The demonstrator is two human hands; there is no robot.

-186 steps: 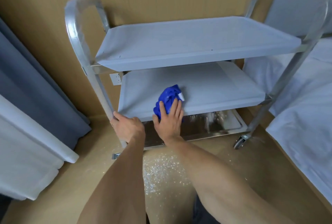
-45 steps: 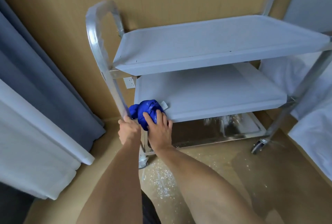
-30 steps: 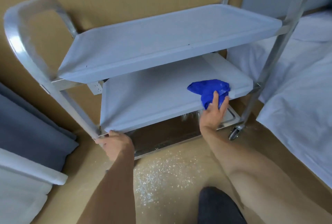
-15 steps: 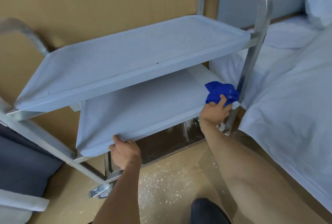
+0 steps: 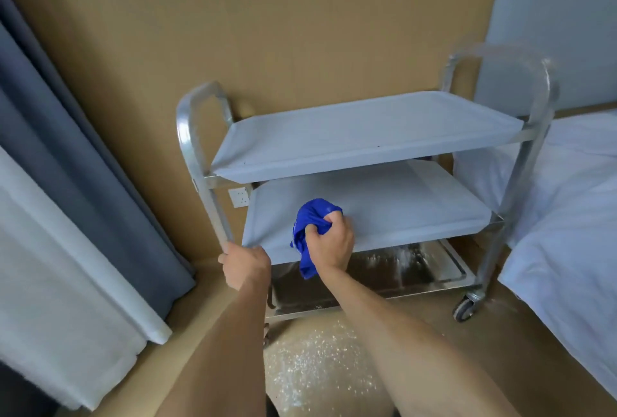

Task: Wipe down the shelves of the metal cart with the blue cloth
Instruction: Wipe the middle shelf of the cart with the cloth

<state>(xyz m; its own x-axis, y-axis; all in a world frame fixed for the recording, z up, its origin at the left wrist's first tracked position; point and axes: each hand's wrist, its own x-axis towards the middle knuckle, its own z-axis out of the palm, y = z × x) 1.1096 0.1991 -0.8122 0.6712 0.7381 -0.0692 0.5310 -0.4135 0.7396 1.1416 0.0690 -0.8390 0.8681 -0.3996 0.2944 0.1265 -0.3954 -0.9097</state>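
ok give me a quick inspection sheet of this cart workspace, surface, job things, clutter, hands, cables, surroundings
surface: metal cart with a pale top shelf, a pale middle shelf and a shiny bottom shelf with white specks on it.
job's things: blue cloth bunched up at the middle shelf's front edge, one end hanging below it.
clutter: white specks scattered on the floor in front of the cart.
hands: left hand grips the cart's left upright; right hand grips the cloth.
cables: nothing seen; a wall socket sits behind the cart.
surroundings: tan wall, grey curtain at left, white bedding at right.
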